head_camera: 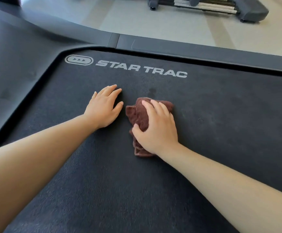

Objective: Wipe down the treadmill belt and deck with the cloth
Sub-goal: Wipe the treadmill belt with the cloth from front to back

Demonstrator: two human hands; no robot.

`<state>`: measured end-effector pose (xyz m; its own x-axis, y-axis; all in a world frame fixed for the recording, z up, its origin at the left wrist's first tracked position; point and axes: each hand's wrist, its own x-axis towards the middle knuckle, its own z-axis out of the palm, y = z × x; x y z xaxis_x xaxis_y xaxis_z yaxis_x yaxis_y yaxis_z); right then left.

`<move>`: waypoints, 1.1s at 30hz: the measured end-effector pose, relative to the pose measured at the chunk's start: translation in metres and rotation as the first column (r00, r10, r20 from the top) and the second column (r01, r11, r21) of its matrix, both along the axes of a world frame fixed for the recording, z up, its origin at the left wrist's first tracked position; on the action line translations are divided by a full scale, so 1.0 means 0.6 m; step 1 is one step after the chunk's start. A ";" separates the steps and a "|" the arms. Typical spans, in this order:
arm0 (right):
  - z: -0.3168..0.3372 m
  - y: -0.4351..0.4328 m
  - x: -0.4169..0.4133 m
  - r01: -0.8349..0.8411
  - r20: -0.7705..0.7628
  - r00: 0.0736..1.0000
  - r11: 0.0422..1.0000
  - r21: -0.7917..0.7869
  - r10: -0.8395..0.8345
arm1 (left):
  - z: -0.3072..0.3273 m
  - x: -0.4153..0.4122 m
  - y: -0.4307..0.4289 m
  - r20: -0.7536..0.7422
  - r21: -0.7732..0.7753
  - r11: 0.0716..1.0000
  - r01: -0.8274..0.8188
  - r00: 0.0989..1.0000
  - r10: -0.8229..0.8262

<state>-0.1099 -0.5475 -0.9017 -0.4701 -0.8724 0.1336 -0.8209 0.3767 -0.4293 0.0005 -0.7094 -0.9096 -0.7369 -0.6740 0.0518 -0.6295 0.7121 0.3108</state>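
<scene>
The black treadmill belt [221, 115] fills most of the view, with white "STAR TRAC" lettering near its far edge. A bunched brown cloth [141, 113] lies on the belt's middle. My right hand [157, 126] sits on top of the cloth, its fingers and thumb curled over the folds, holding it against the belt. My left hand [104, 107] rests flat on the belt just left of the cloth, fingers straight and slightly spread. The dark grey deck rail [195, 51] runs along the belt's far side.
The grey curved motor cover [19, 64] borders the belt on the left. Beyond the rail lies pale floor [170, 26]. The base of another machine [212, 7] with metal rollers stands on it at the top right.
</scene>
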 end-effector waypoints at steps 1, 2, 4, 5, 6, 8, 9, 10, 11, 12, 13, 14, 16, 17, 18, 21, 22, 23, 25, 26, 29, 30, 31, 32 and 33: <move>0.000 -0.022 -0.009 0.018 -0.002 1.000 1.000 0.003 -0.018 | -0.004 -0.003 -0.005 0.005 -0.005 1.000 -0.008 1.000 0.008; 0.001 -0.044 -0.019 0.034 -0.003 0.999 0.999 0.001 -0.034 | -0.008 -0.005 -0.010 0.008 -0.016 1.000 -0.015 1.000 0.015; -0.001 -0.083 -0.043 0.056 -0.006 0.998 0.998 -0.014 -0.057 | -0.014 -0.008 -0.028 0.006 -0.038 0.998 -0.041 0.999 0.041; -0.002 -0.100 -0.054 0.065 -0.009 0.998 0.998 -0.023 -0.066 | -0.014 -0.010 -0.041 0.000 -0.041 0.997 -0.061 0.998 0.061; -0.003 -0.115 -0.063 0.073 -0.011 0.997 0.997 -0.033 -0.073 | -0.014 -0.012 -0.055 -0.002 -0.043 0.996 -0.076 0.997 0.076; -0.005 -0.143 -0.079 0.081 -0.010 0.997 0.995 -0.055 -0.082 | -0.013 -0.020 -0.088 0.018 -0.055 0.996 -0.074 0.997 0.075; -0.006 -0.156 -0.086 0.083 -0.008 0.996 0.995 -0.064 -0.083 | -0.013 -0.027 -0.103 0.025 -0.056 0.996 -0.066 0.997 0.068; -0.007 -0.169 -0.093 0.083 -0.005 0.996 0.994 -0.069 -0.084 | -0.012 -0.035 -0.117 0.022 -0.052 0.997 -0.063 0.998 0.064; -0.008 -0.182 -0.099 0.085 -0.002 0.996 0.994 -0.072 -0.086 | -0.012 -0.046 -0.129 0.012 -0.045 0.997 -0.065 0.998 0.065; -0.009 -0.195 -0.105 0.088 -0.001 0.996 0.993 -0.073 -0.089 | -0.011 -0.057 -0.138 0.002 -0.038 0.997 -0.073 0.997 0.073; -0.009 -0.208 -0.111 0.089 -0.002 0.996 0.993 -0.074 -0.089 | -0.012 -0.068 -0.145 -0.004 -0.036 0.996 -0.086 0.996 0.086; -0.010 -0.220 -0.117 0.087 -0.005 0.996 0.993 -0.074 -0.088 | -0.014 -0.076 -0.151 -0.006 -0.040 0.994 -0.102 0.995 0.102; -0.010 -0.244 -0.127 0.076 -0.015 0.997 0.995 -0.071 -0.077 | -0.021 -0.086 -0.155 -0.014 -0.072 0.988 -0.133 0.991 0.132; -0.009 -0.256 -0.133 0.066 -0.017 0.998 0.996 -0.068 -0.067 | -0.025 -0.087 -0.155 -0.025 -0.090 0.985 -0.144 0.989 0.142; -0.008 -0.267 -0.138 0.055 -0.016 0.998 0.996 -0.064 -0.056 | -0.029 -0.087 -0.155 -0.040 -0.102 0.983 -0.153 0.988 0.150; -0.001 -0.306 -0.154 0.018 -0.001 1.000 0.998 -0.057 -0.018 | -0.035 -0.087 -0.157 -0.066 -0.118 0.977 -0.176 0.983 0.169; 0.002 -0.320 -0.159 0.005 0.003 1.000 0.999 -0.052 -0.005 | -0.036 -0.088 -0.158 -0.065 -0.124 0.976 -0.176 0.983 0.170; 0.005 -0.334 -0.164 -0.004 0.006 1.000 0.999 -0.044 0.004 | -0.037 -0.089 -0.159 -0.063 -0.131 0.976 -0.173 0.984 0.166; 0.010 -0.354 -0.171 -0.009 0.008 1.000 1.000 -0.019 0.009 | -0.038 -0.089 -0.160 -0.066 -0.138 0.976 -0.167 0.985 0.159; 0.011 -0.359 -0.173 -0.004 0.007 1.000 1.000 -0.015 0.004 | -0.037 -0.088 -0.160 -0.069 -0.138 0.977 -0.164 0.985 0.156; 0.009 -0.346 -0.171 0.005 0.026 1.000 0.999 -0.044 -0.004 | -0.034 -0.087 -0.160 -0.071 -0.126 0.978 -0.165 0.985 0.157; 0.009 -0.333 -0.168 0.008 0.033 0.999 0.999 -0.053 -0.006 | -0.033 -0.088 -0.159 -0.067 -0.120 0.979 -0.164 0.985 0.157; 0.009 -0.318 -0.165 0.010 0.036 0.999 0.998 -0.057 -0.008 | -0.032 -0.088 -0.157 -0.062 -0.114 0.980 -0.163 0.986 0.157; 0.011 -0.300 -0.162 0.010 0.034 0.999 0.998 -0.056 -0.008 | -0.030 -0.089 -0.156 -0.058 -0.110 0.980 -0.164 0.986 0.158; 0.012 -0.281 -0.158 0.010 0.029 1.000 0.999 -0.052 -0.009 | -0.027 -0.089 -0.153 -0.058 -0.108 0.981 -0.163 0.986 0.157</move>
